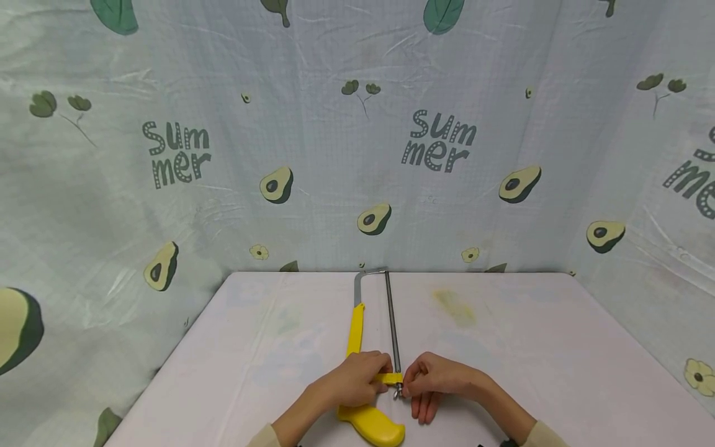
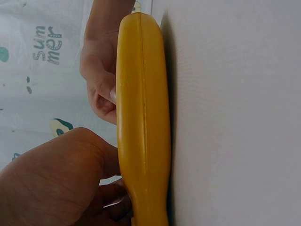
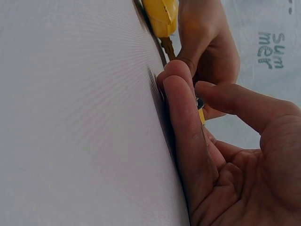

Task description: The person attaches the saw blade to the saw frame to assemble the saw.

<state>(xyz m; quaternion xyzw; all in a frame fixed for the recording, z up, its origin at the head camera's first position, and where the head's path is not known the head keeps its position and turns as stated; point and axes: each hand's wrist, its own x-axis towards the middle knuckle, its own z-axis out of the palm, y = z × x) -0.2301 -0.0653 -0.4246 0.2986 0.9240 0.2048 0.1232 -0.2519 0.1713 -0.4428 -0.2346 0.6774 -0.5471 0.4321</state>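
A hacksaw lies on the table, its yellow handle (image 1: pixel 373 425) nearest me and its grey metal frame (image 1: pixel 358 288) reaching toward the back. Its straight blade side (image 1: pixel 392 323) runs along the right. My left hand (image 1: pixel 357 379) grips the yellow crosspiece (image 1: pixel 389 378) in front of the handle; that handle (image 2: pixel 143 94) fills the middle of the left wrist view. At the blade's near end sits a small metal wing nut (image 1: pixel 398 392). My right hand (image 1: pixel 438 382) has thumb and index finger at this wing nut (image 3: pixel 200 102), pinching at its side, while the other fingers extend beside it, low over the table.
The pale table (image 1: pixel 503 335) carries a faint yellowish stain (image 1: pixel 455 307) behind my right hand. A light curtain (image 1: pixel 313 143) printed with avocados and lettering hangs behind the table and along both sides.
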